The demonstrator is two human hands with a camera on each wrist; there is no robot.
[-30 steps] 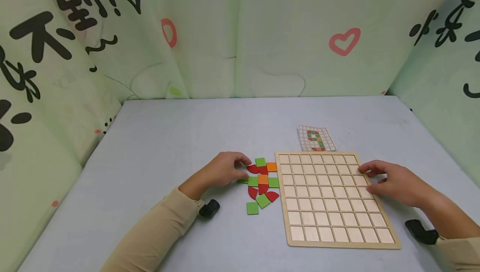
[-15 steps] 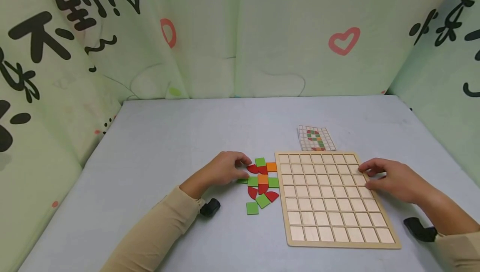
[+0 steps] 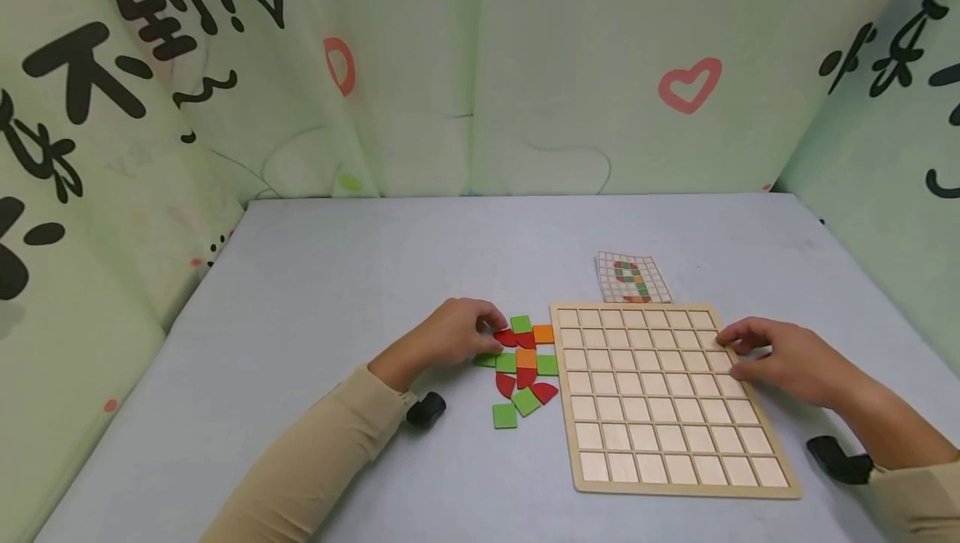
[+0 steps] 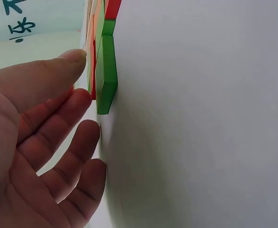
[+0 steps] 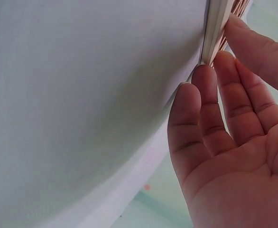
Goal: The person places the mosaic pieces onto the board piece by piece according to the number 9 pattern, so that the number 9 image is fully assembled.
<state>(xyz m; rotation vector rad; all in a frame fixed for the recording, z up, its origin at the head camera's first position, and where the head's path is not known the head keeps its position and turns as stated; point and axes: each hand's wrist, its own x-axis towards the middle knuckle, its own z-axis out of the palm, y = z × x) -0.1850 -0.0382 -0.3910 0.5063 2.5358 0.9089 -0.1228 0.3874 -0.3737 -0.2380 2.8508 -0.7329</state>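
Note:
My left hand hovers at the left side of a cluster of flat pieces, its fingers loosely bent. The thumb is close to a green square tile, and the index fingertip is near a red quarter-round piece. Nothing shows pinched between them. Several green, red and orange pieces lie together, including an orange square tile. They sit against the left edge of a wooden grid board with bare cells. My right hand rests its fingertips at the board's right edge, fingers relaxed.
Behind the board lies a paper card printed with a grid and a coloured pattern. The pale table is enclosed by a light green curtain with black characters and red hearts. A black wrist camera sits below the left hand.
My left hand has shifted slightly right and away from me, closer to the pieces. The right hand stays nearly still at the board's edge. The pieces and board have not visibly moved.

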